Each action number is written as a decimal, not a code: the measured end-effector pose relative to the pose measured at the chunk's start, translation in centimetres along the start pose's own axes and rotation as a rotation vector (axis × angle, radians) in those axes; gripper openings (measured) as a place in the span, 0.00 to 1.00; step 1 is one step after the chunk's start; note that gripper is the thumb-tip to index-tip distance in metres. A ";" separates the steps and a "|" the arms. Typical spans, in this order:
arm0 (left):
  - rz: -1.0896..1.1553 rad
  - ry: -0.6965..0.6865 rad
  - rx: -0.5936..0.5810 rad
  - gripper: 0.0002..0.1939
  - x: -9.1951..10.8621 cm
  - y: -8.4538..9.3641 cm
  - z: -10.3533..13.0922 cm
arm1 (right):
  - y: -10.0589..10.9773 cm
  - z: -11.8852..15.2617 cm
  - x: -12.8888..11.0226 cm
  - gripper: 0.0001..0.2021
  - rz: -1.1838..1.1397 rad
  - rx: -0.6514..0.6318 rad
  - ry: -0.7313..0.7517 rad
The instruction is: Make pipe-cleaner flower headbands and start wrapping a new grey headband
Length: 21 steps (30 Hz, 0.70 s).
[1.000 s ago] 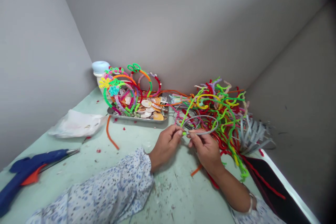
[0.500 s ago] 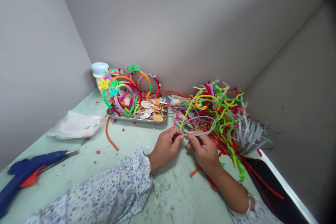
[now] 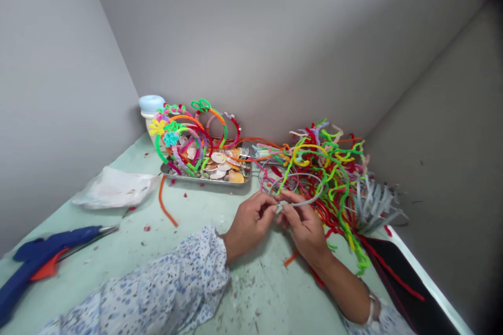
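A thin grey headband (image 3: 323, 186) loops out to the right from between my fingertips. My left hand (image 3: 251, 223) is closed in a pinch at its near end. Close beside it, my right hand (image 3: 308, 227) pinches the band a little further along, fingers bent. From that same end a lime-green pipe cleaner (image 3: 287, 167) rises and leans right; its lower tip is hidden by my fingers. Behind the hands lies a tangled heap of coloured pipe cleaners (image 3: 334, 167), with more grey bands at its near side.
A metal tray (image 3: 208, 182) holds shells and finished colourful headbands. Left stand a blue-lidded container (image 3: 152, 104), a plastic bag (image 3: 116, 188) and a blue glue gun (image 3: 51, 248). Grey bands (image 3: 377, 204) bundle at right, near a black flat object (image 3: 412, 282). An orange pipe cleaner (image 3: 167, 204) lies before the tray.
The green pipe cleaner's lower part has shifted right, from by my left fingertips to above my right index finger. Both hands stay at the headband's end.
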State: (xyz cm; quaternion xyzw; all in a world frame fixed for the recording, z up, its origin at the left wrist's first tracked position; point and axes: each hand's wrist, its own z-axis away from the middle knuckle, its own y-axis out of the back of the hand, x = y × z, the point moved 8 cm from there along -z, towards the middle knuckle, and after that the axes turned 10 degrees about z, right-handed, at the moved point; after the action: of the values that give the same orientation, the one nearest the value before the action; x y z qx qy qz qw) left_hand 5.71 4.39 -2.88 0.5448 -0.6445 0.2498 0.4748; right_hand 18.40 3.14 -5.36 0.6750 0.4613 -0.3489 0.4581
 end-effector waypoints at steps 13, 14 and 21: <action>0.008 -0.020 0.009 0.08 0.2 0.0 0.0 | -0.4 -0.1 1.0 0.14 0.046 -0.074 -0.023; 0.010 -0.019 0.009 0.08 0.1 0.0 0.0 | -0.5 -0.1 1.0 0.14 0.041 -0.076 -0.026; 0.025 -0.010 0.005 0.07 -0.1 0.0 0.0 | -0.5 -0.1 1.2 0.14 0.024 -0.062 -0.046</action>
State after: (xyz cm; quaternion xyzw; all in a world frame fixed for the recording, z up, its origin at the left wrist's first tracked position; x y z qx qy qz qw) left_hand 5.72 4.40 -3.01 0.5393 -0.6528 0.2546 0.4672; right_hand 18.28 3.68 -6.51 0.6576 0.4532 -0.3445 0.4935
